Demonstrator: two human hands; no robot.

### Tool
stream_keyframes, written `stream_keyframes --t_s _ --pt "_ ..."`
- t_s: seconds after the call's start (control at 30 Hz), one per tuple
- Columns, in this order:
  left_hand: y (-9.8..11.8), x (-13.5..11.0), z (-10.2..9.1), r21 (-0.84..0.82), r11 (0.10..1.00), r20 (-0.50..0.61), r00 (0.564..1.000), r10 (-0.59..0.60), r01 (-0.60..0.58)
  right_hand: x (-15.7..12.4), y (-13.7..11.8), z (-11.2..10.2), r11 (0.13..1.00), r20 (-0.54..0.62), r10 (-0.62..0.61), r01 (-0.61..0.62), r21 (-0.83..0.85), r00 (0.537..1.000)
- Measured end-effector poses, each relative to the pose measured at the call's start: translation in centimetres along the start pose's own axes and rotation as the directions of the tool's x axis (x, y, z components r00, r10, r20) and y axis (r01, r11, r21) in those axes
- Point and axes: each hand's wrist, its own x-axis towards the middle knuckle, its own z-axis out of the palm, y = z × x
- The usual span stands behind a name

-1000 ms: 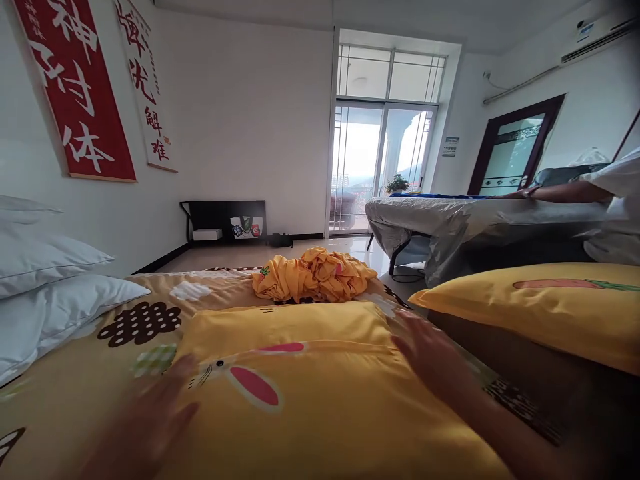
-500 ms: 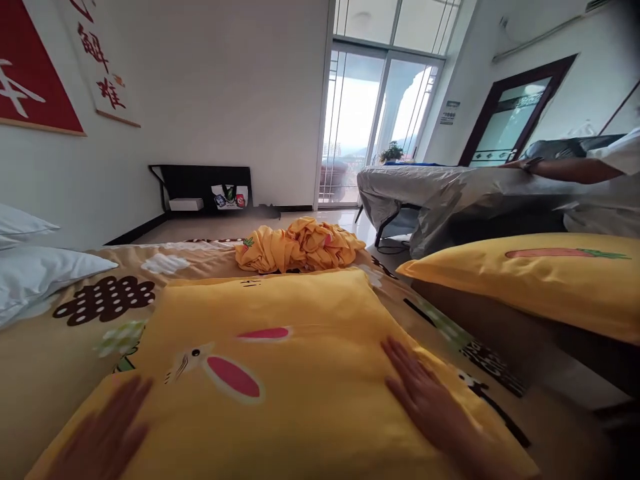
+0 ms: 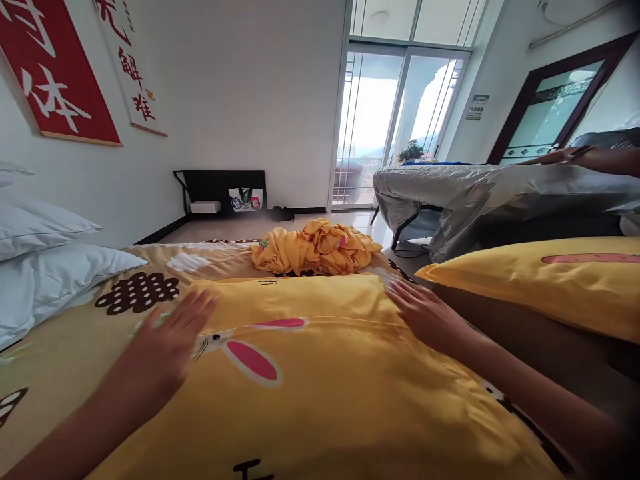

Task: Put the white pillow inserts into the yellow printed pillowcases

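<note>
Obs.: yellow pillow (image 3: pixel 320 380) with rabbit print lies flat on the bed (image 3: pixel 65 360), directly in front of the person. Left hand (image 3: pixel 167 337) rests at its far left edge, right hand (image 3: pixel 425 313) at its far right corner. Grip of both: fingers spread, palms down, pinching nothing.

Judgement: light, soft and stuffed. The case looks smooth and may slide over the filling, and the pillow would sag if lifted at one point. Best hold: two corners or the side edges, gathering cloth and filling together.

Nearby: crumpled yellow cloth (image 3: pixel 317 248) just beyond, white pillows (image 3: pixel 50 280) to the left, second yellow pillow (image 3: pixel 540 290) to the right.
</note>
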Motion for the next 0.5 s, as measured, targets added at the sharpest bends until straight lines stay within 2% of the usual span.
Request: stream_keyframes --t_s 0.03,0.07,0.13,0.17,0.23,0.3,0.37,0.43,0.5 --pt "2.4 4.1 -0.1 0.023 0.998 0.053 0.997 0.053 -0.054 3.6 -2.2 -1.5 0.998 -0.004 -0.054 0.054 0.037 0.999" --pt "4.9 7.9 0.2 0.018 0.998 0.107 0.993 0.056 -0.058 6.9 -4.5 -2.6 0.992 -0.016 -0.092 0.093 0.090 0.996" --pt "9.5 13.9 2.0 -0.020 1.000 0.230 0.973 -0.007 0.012 11.8 -9.2 -2.9 0.967 -0.065 -0.100 0.113 0.229 0.993" --pt "11.2 15.7 3.5 -0.027 0.999 0.252 0.968 -0.025 0.032 13.3 -11.3 -2.1 0.951 -0.054 -0.071 0.083 0.298 0.996" --pt "13.2 16.9 7.4 -0.039 0.998 0.301 0.953 -0.034 0.048 14.4 -14.3 0.9 0.941 0.000 -0.071 0.067 0.332 0.997" --pt "13.0 16.2 11.3 -0.049 0.998 0.339 0.940 -0.028 0.048 14.0 -15.5 4.5 0.931 0.072 -0.081 0.050 0.361 0.994" --pt "11.2 15.1 14.1 -0.049 0.997 0.355 0.934 -0.044 0.066 13.4 -14.9 7.3 0.920 0.122 -0.088 0.034 0.390 0.989" --pt "8.1 14.4 15.3 -0.031 0.992 0.361 0.927 -0.104 0.123 13.2 -12.6 8.9 0.912 0.159 -0.075 0.003 0.409 0.984" --pt "4.0 13.7 15.5 -0.003 0.978 0.391 0.900 -0.191 0.209 13.2 -9.3 9.7 0.910 0.216 -0.022 -0.069 0.408 0.976"
